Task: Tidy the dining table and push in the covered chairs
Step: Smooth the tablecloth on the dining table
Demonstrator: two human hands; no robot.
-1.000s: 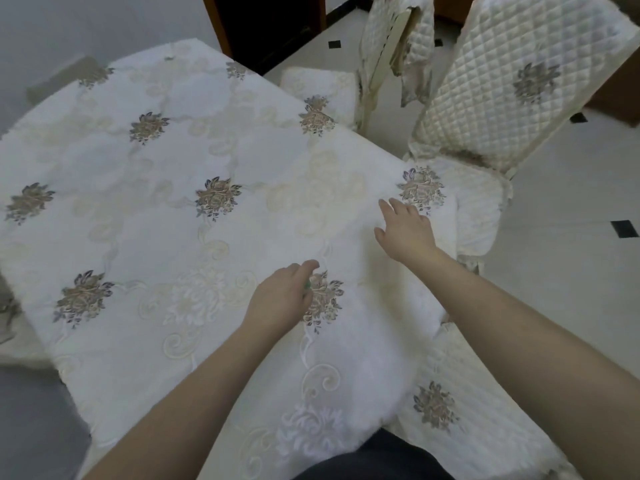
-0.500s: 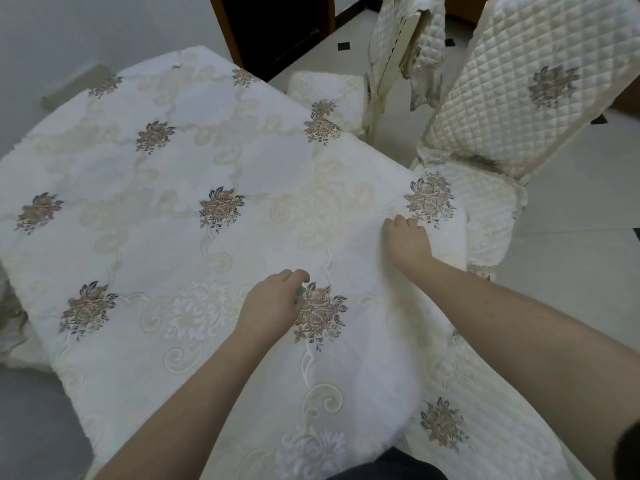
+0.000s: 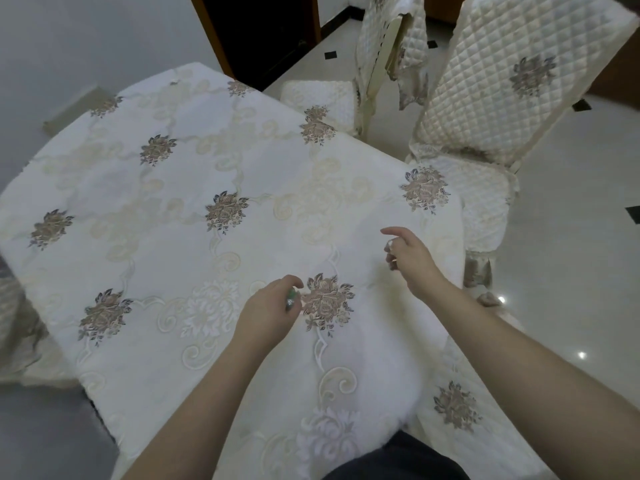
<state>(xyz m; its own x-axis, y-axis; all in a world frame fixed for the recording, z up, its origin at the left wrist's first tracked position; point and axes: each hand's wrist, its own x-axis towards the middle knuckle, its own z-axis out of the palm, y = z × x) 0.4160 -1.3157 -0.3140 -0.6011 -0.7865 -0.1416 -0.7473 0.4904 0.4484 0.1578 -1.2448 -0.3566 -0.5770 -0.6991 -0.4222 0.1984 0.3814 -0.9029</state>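
The dining table (image 3: pixel 162 258) wears a white cloth with embroidered brown flowers. Over its near middle, my left hand (image 3: pixel 268 311) has its fingers curled round a small green thing (image 3: pixel 291 300). My right hand (image 3: pixel 410 256) hovers just above the cloth near the right edge, forefinger out, the other fingers curled on a small clear scrap (image 3: pixel 390 243). A covered chair (image 3: pixel 502 84) in a quilted cream cover stands out from the table's right side, with a second covered chair (image 3: pixel 388 46) behind it. The seat of a third chair (image 3: pixel 457 407) is at my lower right.
A dark doorway (image 3: pixel 263 32) opens beyond the table's far corner. Glossy white floor tiles (image 3: pixel 571 271) with small black insets spread to the right. Another covered seat (image 3: pixel 15 323) shows at the left edge. A grey wall runs behind the table.
My right hand, flat on the cloth before, has lifted off it and curled its fingers. My left hand has stayed beside the same flower. The view has tilted up slightly.
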